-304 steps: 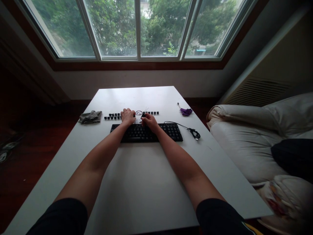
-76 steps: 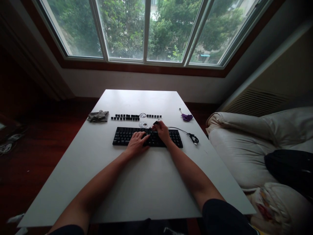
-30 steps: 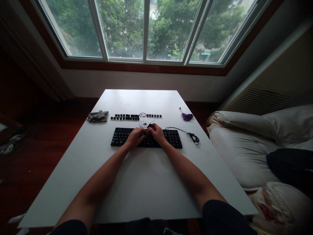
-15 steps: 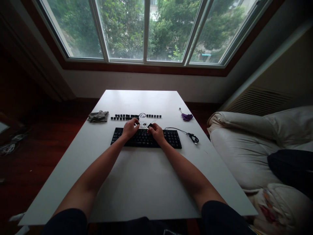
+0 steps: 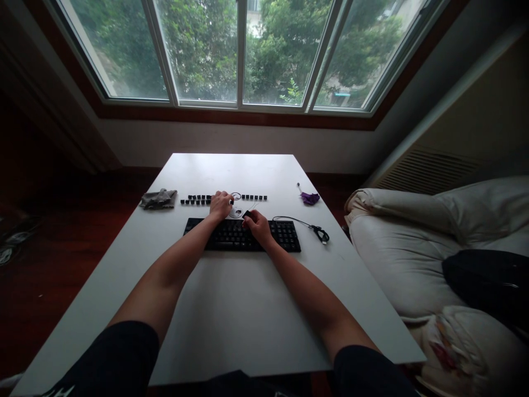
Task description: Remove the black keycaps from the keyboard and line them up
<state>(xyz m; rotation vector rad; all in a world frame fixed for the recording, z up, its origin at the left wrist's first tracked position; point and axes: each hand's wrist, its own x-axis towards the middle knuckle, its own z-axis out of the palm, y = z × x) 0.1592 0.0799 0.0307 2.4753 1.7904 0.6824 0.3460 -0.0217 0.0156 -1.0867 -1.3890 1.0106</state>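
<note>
A black keyboard (image 5: 231, 235) lies across the middle of the white table (image 5: 231, 309). Behind it runs a row of loose black keycaps (image 5: 194, 199). My left hand (image 5: 220, 204) reaches past the keyboard to the right end of that row, fingers curled on a keycap. My right hand (image 5: 256, 225) rests on the keyboard's upper middle, fingers closed around a small black tool whose wire tip points at a round clear ring (image 5: 236, 212) between the hands.
A grey cloth (image 5: 157, 199) lies at the left of the keycap row. A small purple brush (image 5: 308, 197) sits at the right. The keyboard's cable and plug (image 5: 318, 231) trail to the right. A white sofa (image 5: 417, 242) stands beside the table's right edge.
My left hand has gone from the keyboard's keys up to the keycap row behind it. My right hand has stayed on the keyboard with the small tool.
</note>
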